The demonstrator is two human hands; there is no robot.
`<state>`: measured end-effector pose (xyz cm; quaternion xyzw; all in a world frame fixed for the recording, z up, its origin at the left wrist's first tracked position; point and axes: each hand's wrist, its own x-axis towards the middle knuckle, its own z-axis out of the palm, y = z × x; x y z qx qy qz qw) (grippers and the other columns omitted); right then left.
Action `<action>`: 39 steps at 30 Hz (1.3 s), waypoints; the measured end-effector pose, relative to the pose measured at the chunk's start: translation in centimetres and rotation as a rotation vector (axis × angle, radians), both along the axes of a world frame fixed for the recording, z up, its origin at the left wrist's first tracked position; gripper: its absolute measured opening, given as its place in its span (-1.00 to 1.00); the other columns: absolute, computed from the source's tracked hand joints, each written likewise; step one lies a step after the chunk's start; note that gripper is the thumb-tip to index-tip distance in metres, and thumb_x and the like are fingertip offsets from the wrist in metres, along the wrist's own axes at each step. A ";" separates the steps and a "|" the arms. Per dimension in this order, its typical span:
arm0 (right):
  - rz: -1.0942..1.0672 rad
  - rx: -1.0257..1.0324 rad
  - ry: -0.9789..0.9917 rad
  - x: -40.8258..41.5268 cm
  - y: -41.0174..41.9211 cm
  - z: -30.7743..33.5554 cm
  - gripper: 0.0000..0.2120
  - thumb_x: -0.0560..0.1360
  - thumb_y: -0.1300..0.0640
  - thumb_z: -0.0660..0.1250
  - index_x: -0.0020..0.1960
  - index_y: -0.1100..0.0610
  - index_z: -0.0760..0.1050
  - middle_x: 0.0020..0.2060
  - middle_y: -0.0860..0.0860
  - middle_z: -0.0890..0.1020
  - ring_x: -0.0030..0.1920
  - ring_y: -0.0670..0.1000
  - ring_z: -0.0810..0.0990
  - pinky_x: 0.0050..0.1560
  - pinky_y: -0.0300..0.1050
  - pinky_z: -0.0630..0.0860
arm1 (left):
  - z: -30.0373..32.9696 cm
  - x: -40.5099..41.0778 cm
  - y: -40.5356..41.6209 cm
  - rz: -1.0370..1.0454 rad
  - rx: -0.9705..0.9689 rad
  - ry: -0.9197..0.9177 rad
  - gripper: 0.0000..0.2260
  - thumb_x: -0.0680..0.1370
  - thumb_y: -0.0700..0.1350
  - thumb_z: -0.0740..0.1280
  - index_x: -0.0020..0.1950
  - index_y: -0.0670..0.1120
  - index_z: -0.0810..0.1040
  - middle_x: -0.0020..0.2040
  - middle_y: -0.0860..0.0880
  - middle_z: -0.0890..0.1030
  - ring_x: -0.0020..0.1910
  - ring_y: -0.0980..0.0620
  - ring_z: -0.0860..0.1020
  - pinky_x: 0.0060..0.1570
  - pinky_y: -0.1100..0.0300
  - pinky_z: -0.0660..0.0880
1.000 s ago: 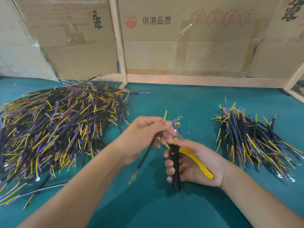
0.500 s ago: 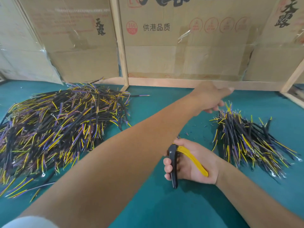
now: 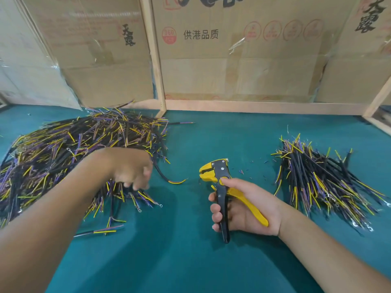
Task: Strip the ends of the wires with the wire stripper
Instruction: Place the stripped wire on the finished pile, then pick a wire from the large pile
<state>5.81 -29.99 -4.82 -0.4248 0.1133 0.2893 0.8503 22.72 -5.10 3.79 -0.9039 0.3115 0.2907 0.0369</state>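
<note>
Head view, stock count. Wire stripper: gripped in right hand, fingers curled round the handles, nose empty. Large pile, to its left: judged unstripped, most of the job. Left hand: blurred over that pile, grip unreadable. Small pile, to its right: judged finished.
</note>
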 end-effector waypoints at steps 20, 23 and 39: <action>0.016 0.021 0.000 0.2 -0.3 -0.3 -0.59 0.49 -0.08 0.44 0.05 0.28 0.53 -0.17 0.20 0.50 -0.20 0.19 0.52 0.06 0.22 0.55 | -2.8 -5.1 4.6 0.267 0.100 -0.338 -0.78 0.37 -0.15 0.37 -0.04 -0.14 0.45 -0.31 -0.03 0.65 -0.26 0.04 0.59 -0.22 0.14 0.51; 0.016 0.022 0.003 0.2 -0.2 -0.2 -0.59 0.50 -0.08 0.43 0.06 0.28 0.53 -0.17 0.20 0.50 -0.20 0.20 0.52 0.07 0.22 0.55 | -3.1 -5.7 4.8 0.309 -0.086 -0.464 -0.76 0.40 -0.05 0.40 -0.06 -0.07 0.40 -0.28 0.01 0.54 -0.17 -0.10 0.58 -0.21 0.09 0.47; 0.039 0.034 -0.006 0.2 -0.2 -0.2 -0.58 0.54 -0.10 0.40 0.08 0.27 0.51 -0.16 0.19 0.50 -0.19 0.17 0.52 0.07 0.20 0.54 | -1.6 -5.8 -5.1 0.393 -1.384 0.077 -0.75 0.60 -0.42 0.16 0.01 -0.14 0.56 -0.16 -0.14 0.71 -0.29 -0.05 0.66 -0.38 0.20 0.54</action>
